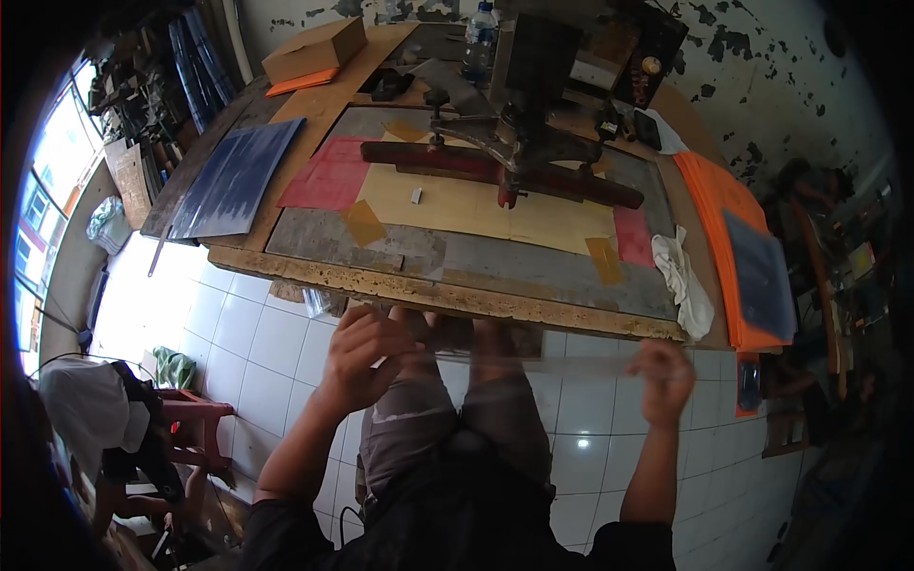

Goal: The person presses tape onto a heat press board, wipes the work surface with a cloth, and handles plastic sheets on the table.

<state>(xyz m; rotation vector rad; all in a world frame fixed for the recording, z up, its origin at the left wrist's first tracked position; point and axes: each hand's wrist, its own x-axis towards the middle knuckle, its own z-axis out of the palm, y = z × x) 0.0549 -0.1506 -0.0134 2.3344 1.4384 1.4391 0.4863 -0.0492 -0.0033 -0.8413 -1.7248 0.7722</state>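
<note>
While the left hand (367,352) is curled closed on one end of a blurred, see-through strip (562,365), the right hand (664,376), also blurred, pinches the other end. The strip spans the gap between them, in front of the dark metal press (509,157) and just off the worn front edge of the worktable (428,283). Beneath the press, a pale yellow sheet (466,214) lies on a grey board (476,255), with amber tape at its corners and a small whitish piece (416,195) on top. Pink-red sheet (328,171) shows on both sides of the yellow. To the press's left lies a blue sheet (238,181); to its right are a crumpled white cloth (693,297) and, farther out, a stack of orange sheets (709,209) bearing another blue sheet (757,271). Behind the press stands a water bottle (479,46); behind and left of it sits a cardboard box (314,49).
</note>
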